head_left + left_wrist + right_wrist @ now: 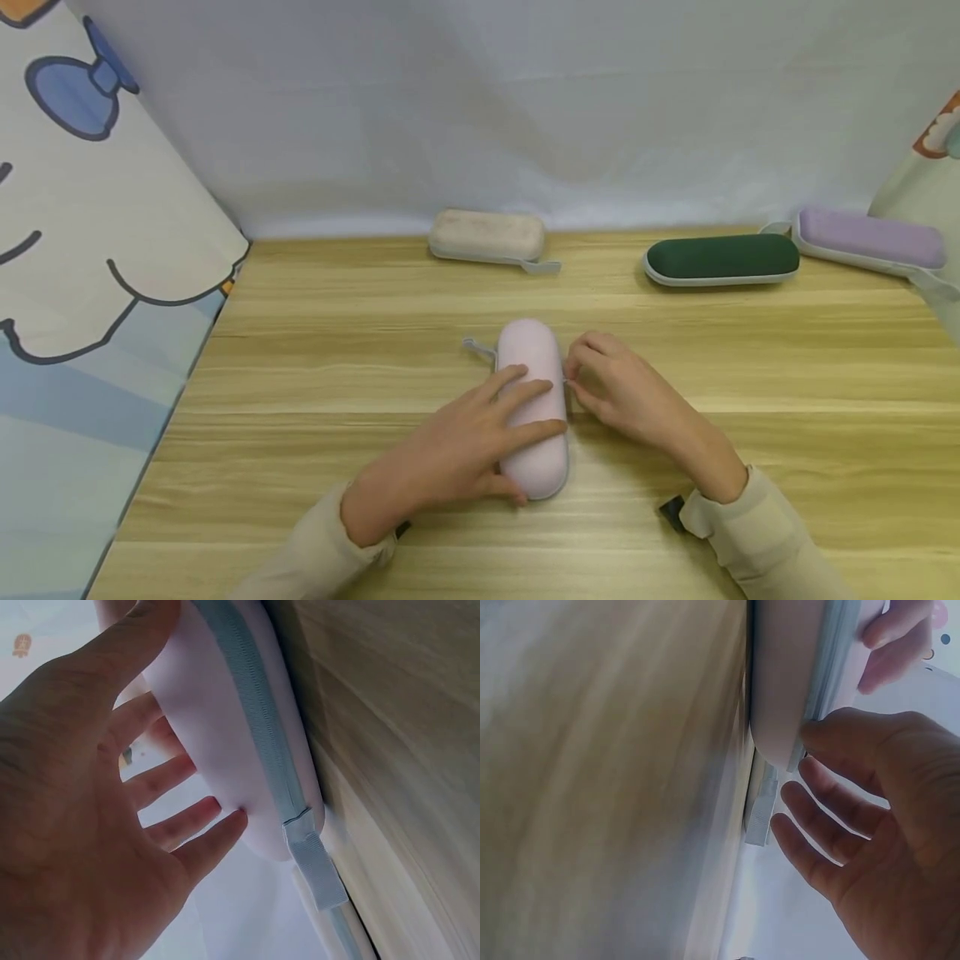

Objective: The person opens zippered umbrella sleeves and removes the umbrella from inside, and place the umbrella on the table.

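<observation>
A pale pink zippered glasses case (534, 467) lies lengthwise on the table in the head view, its grey strap (478, 347) sticking out at the far left. My left hand (468, 442) rests across its top, fingers spread and fairly straight, the thumb at the near left edge. At the case's right side, my right hand (622, 392) pinches a small zipper pull, mostly hidden between thumb and index finger. The grey zipper (821, 690) runs along the case wall in the right wrist view, and the zipper band (259, 705) also shows in the left wrist view.
Behind the hands, a beige case (487, 235) lies near the table's back edge. Toward the back right are a dark green case (722, 257) and a lilac case (870, 237). White cloth (465, 108) hangs behind the wooden table (300, 375).
</observation>
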The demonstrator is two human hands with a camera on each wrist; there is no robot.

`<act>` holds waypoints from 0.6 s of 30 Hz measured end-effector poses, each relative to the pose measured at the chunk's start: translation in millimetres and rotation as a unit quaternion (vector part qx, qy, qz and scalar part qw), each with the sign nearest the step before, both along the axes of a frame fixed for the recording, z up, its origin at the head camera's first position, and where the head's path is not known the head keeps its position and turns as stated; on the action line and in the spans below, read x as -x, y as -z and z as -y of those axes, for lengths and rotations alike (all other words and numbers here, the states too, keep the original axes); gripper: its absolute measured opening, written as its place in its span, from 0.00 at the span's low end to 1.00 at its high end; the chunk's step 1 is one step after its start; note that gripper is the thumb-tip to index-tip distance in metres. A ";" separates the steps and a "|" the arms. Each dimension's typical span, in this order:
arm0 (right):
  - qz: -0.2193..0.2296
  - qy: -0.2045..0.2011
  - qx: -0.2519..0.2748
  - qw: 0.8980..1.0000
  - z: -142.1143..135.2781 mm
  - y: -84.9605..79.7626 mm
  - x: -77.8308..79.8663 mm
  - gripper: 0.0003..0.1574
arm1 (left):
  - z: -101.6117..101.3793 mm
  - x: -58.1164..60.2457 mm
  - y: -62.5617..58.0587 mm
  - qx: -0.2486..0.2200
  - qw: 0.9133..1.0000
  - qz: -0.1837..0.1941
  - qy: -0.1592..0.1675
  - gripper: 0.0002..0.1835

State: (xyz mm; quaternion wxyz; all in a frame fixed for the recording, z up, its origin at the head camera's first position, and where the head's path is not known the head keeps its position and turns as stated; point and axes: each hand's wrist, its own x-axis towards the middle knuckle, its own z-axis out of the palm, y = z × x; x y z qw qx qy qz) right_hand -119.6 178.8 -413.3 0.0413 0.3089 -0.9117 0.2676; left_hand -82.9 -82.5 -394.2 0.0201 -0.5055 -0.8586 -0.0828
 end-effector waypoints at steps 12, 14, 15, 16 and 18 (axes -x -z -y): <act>0.016 -0.020 0.014 1.000 -0.6 0.6 -0.3 0.12 | -7.5 -2.4 1.6 0.009 1.000 -0.007 -0.026 0.50; 0.021 -0.023 0.018 0.999 0.0 0.4 -0.6 0.12 | -8.4 -3.1 2.1 0.007 0.999 -0.020 -0.031 0.50; 0.024 -0.025 0.021 0.999 0.3 0.2 -0.8 0.13 | -8.8 -3.6 2.3 0.007 0.999 -0.026 -0.034 0.50; 0.026 -0.027 0.022 0.999 0.7 0.1 -0.9 0.13 | -9.1 -4.1 2.3 0.007 0.999 -0.031 -0.037 0.50; 0.029 -0.030 0.026 0.999 1.4 -0.4 -1.2 0.13 | -9.6 -5.1 2.5 0.005 0.998 -0.040 -0.044 0.50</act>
